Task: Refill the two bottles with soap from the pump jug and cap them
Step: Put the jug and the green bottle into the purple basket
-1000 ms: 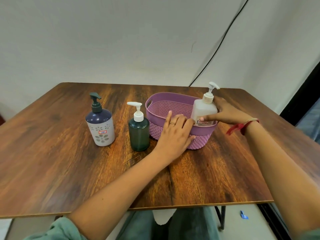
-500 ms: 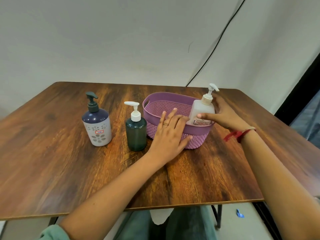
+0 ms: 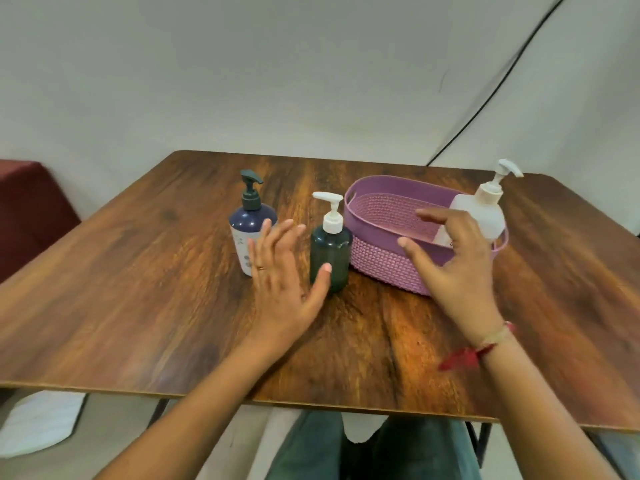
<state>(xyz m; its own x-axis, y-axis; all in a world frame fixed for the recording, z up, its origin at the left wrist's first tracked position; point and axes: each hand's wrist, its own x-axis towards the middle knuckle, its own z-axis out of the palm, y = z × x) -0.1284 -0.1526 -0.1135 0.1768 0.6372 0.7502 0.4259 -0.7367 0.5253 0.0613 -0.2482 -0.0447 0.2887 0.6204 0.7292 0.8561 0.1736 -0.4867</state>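
**Two pump bottles, a basket and a jug in a row on a table**

Three things stand in a row on the table (image 3: pixel 138 289). Furthest left is the first pump bottle (image 3: pixel 248 218). The second pump bottle (image 3: pixel 330 251) is just to its right, a little nearer the viewer. The basket (image 3: pixel 381 261) is next, close beside it. The pump jug (image 3: pixel 485 213) leans in the basket's right end. The left hand (image 3: pixel 280 289) is in front of both bottles, and the right hand (image 3: pixel 457 271) is in front of the basket and jug.

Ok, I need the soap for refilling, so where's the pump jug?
In the head view, the pump jug leans at the right end of the purple basket, right of the green bottle.
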